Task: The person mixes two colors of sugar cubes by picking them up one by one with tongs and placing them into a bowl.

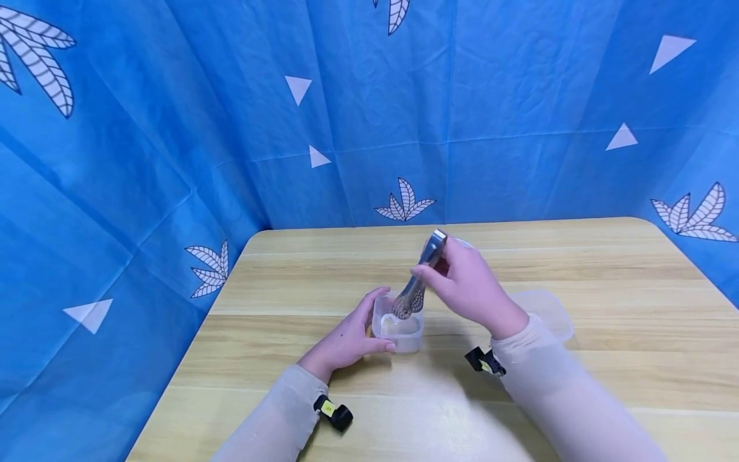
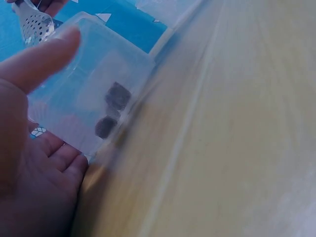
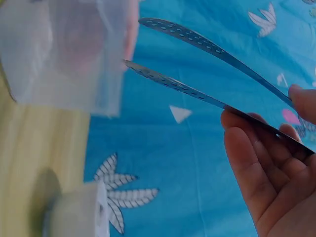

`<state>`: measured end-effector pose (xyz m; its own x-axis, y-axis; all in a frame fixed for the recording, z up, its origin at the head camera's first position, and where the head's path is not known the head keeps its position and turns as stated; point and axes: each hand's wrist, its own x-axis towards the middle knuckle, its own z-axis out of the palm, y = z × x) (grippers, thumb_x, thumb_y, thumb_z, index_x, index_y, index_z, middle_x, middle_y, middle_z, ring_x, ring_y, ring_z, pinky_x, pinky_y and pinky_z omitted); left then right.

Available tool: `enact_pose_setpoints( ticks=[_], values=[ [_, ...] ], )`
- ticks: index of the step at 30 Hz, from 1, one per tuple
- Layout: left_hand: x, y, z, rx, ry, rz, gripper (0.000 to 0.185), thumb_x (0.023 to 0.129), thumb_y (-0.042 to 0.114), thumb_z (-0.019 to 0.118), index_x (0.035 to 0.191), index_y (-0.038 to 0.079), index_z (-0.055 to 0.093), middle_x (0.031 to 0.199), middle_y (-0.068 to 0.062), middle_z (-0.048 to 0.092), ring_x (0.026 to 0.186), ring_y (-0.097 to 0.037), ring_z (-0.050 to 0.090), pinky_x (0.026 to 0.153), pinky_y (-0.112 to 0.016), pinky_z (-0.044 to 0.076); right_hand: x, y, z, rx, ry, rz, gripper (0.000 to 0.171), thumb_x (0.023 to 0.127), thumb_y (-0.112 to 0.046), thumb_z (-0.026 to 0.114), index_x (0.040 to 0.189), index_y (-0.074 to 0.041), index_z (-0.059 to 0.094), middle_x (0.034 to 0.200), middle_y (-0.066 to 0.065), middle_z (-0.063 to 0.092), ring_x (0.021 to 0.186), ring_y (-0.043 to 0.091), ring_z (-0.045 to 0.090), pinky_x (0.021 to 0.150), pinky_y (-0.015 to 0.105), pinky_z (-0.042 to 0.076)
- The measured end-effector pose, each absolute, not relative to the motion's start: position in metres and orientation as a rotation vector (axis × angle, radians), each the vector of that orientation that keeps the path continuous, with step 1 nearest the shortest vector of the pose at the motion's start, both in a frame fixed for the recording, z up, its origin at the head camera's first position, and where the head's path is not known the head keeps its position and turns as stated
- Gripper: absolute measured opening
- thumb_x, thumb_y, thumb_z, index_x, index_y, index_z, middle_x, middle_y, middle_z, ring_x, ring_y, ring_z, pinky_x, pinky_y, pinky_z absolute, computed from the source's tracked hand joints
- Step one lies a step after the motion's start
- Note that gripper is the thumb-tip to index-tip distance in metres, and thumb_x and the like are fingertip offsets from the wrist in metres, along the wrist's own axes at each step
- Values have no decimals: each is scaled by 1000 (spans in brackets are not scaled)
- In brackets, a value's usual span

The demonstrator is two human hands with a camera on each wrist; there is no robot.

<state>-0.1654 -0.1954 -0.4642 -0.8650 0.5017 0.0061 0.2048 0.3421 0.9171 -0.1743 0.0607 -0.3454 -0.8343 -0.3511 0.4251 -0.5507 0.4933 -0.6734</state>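
Observation:
My left hand (image 1: 355, 337) grips a small translucent plastic container (image 1: 407, 343) on the table, with the thumb on its near side and fingers round the far side. Through its wall, the left wrist view shows dark lumps (image 2: 117, 97) low inside. My right hand (image 1: 467, 282) holds perforated metal tongs (image 1: 424, 269), slanting down with their tips over the container's opening. In the right wrist view, the thumb lies on one arm of the tongs (image 3: 232, 61) and fingers support the other. The tongs' tips stand apart with nothing between them.
A flat translucent lid (image 1: 545, 311) lies on the wooden table (image 1: 635, 359), beside my right forearm. Beyond my right hand a white rim (image 1: 463, 243) peeks out, mostly hidden; a whitish block-shaped object (image 3: 74, 212) appears in the right wrist view. A blue curtain (image 1: 369, 102) hangs behind the table.

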Motion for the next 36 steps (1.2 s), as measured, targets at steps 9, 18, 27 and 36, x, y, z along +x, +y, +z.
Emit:
enact_pose_setpoints(
  ticks=[9, 18, 27, 36],
  values=[
    [-165, -198, -462, 681, 2296, 1545, 105, 83, 33, 84, 162, 28, 17, 158, 8, 36, 144, -15, 35, 120, -50, 19, -167, 39, -361, 832, -2591, 1159, 26, 94, -31, 75, 97, -14, 56, 69, -4, 54, 56, 13, 48, 47, 30, 44],
    [-165, -196, -465, 676, 2301, 1553, 103, 81, 28, 87, 159, 33, 22, 156, 10, 37, 140, -18, 40, 118, -51, 24, -165, 24, -375, 787, -2646, 1079, 28, 93, -31, 75, 97, -13, 53, 65, -5, 52, 51, 10, 45, 43, 27, 40],
    [-164, -197, -463, 670, 2293, 1551, 102, 80, 29, 87, 156, 42, 21, 153, 7, 42, 134, -17, 47, 115, -48, 31, -163, 11, -389, 858, -2545, 949, 27, 94, -29, 71, 92, -14, 49, 64, -8, 47, 52, 8, 43, 44, 25, 39],
    [-165, -195, -462, 655, 2283, 1560, 102, 81, 25, 87, 159, 28, 22, 159, 7, 34, 141, -18, 39, 118, -49, 26, -169, 23, -382, 859, -2599, 876, 23, 92, -23, 73, 95, -12, 52, 68, -7, 51, 53, 7, 48, 45, 24, 43]
  ],
)
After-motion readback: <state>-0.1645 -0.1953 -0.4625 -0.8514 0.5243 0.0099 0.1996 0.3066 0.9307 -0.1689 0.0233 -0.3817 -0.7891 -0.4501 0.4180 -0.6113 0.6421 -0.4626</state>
